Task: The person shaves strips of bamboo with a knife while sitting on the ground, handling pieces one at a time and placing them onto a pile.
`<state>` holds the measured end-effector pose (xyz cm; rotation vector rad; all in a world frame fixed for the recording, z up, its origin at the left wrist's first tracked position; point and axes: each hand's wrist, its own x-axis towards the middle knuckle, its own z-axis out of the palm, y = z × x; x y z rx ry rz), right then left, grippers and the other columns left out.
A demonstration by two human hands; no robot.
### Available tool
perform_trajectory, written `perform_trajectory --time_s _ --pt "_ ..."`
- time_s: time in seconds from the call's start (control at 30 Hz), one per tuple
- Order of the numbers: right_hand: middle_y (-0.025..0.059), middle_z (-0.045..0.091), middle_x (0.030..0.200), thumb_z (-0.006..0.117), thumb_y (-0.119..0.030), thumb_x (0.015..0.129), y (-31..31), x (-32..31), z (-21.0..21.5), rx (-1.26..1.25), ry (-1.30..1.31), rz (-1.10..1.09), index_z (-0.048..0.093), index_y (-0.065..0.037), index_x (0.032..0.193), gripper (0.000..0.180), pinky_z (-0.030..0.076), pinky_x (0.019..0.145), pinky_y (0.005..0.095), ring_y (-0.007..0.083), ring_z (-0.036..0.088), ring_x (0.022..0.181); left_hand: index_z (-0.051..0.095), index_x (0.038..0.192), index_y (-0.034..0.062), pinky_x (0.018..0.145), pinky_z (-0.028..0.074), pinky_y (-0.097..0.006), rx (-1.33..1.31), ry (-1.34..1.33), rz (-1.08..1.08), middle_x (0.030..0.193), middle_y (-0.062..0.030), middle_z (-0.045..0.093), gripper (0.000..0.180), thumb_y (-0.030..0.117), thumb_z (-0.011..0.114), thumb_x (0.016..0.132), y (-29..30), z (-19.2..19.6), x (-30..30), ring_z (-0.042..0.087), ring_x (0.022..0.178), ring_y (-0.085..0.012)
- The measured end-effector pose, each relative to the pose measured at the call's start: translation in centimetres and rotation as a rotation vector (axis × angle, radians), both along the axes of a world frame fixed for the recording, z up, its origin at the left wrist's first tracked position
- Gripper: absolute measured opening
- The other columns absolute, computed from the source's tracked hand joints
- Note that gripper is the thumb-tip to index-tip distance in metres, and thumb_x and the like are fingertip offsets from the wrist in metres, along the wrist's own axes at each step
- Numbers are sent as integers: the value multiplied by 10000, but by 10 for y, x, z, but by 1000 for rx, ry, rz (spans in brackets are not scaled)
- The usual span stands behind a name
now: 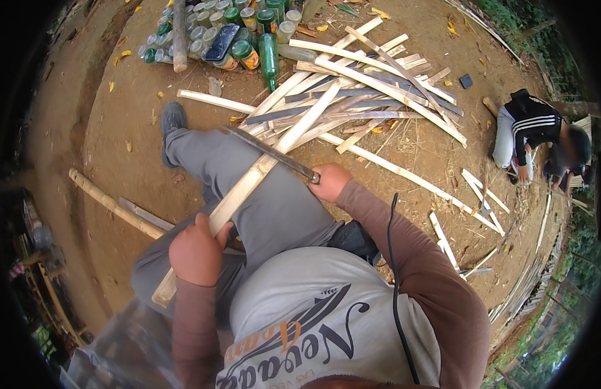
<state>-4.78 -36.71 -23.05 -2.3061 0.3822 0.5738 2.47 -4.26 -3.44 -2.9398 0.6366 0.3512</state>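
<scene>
My left hand (196,251) is closed round the lower part of a long pale wooden strip (245,186), which slants up and away over my raised thigh to the far pile. In my right hand (331,183) is a long, dark-bladed knife (268,150); the fist hides its handle. The blade lies across the strip beyond my knee, pointing left and away. Whether its edge bites into the wood I cannot tell. Ahead of my hands, pale and dark strips (372,81) lie crossed in a loose pile on the dirt.
Several green and clear glass bottles and jars (245,52) stand beyond the pile, with a phone (221,42) on top. A pole (115,204) lies at left. Another person (537,126) crouches at right. More strips (443,240) are scattered nearer on that side.
</scene>
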Motion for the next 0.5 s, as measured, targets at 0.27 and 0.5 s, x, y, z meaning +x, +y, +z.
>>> perform_trajectory --time_s 0.27,0.5 --pt "230 706 836 676 -301 878 -37 5 -47 -39 46 -287 710 -56 878 247 549 766 523 448 684 826 619 897 69 590 549 -473 13 74 40 708 -175 688 506 561 737 901 -7 4 10 705 680 -384" --pt "259 707 850 650 -300 884 -33 1 -45 -46 58 -237 722 -34 971 288 554 793 522 455 696 847 625 898 70 597 553 -472 -20 75 5 713 -179 691 511 568 737 896 -5 -3 16 709 683 -383"
